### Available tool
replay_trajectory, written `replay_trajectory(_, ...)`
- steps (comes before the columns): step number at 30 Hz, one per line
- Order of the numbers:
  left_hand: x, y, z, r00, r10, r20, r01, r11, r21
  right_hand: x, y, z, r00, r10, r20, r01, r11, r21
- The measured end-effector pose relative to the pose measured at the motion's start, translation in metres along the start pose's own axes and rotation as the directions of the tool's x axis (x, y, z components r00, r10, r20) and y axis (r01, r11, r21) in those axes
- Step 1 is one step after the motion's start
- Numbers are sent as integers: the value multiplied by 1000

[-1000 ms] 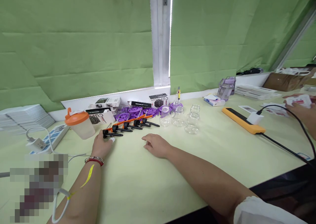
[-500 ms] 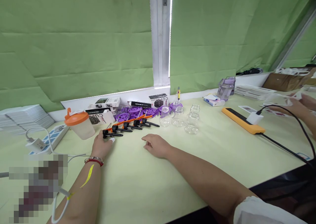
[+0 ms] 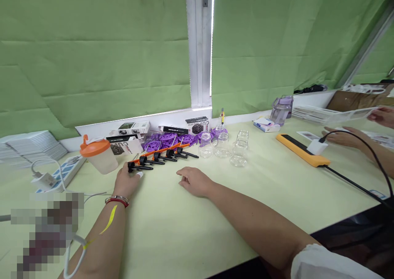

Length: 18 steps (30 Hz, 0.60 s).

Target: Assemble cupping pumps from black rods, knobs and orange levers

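My left hand point(image 3: 127, 180) rests on the table at the left end of a slanting row of black rod-like pieces point(image 3: 160, 158) with round heads. Its fingers touch or lie just beside the nearest black piece point(image 3: 141, 168), with the thumb spread away and white tape at its tip. Orange strips point(image 3: 147, 151) run behind the row. To the right, my right hand point(image 3: 194, 181) lies on the bare tabletop, fingers loosely bent and holding nothing. Purple openwork plastic pieces point(image 3: 168, 139) are heaped behind the row, and clear glass jars point(image 3: 239, 154) stand to the right.
An orange-lidded cup point(image 3: 104, 158), a white power strip point(image 3: 69, 172) and cables lie left. Printed boxes point(image 3: 197, 126) stand against the wall. On the right are a yellow power strip point(image 3: 301, 151), a purple bottle point(image 3: 280, 111) and another person's hands point(image 3: 346, 137) by a clear tray point(image 3: 351, 115).
Both my hands stay where they were. At the right, the other person's hands have moved apart, one lower on the table and one at the clear tray, which now sits further back.
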<state>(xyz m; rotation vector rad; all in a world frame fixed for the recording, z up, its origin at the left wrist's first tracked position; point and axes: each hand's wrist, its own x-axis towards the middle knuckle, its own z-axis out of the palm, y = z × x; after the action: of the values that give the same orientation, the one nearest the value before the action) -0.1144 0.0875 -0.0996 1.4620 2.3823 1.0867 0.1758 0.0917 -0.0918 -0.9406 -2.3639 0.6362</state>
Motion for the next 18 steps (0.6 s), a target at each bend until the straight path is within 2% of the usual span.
replay_trajectory(18, 0, -1, 0, 1000, -2, 9, 2, 1000, 3, -1, -2, -2, 1000, 6, 6, -6, 1000, 8)
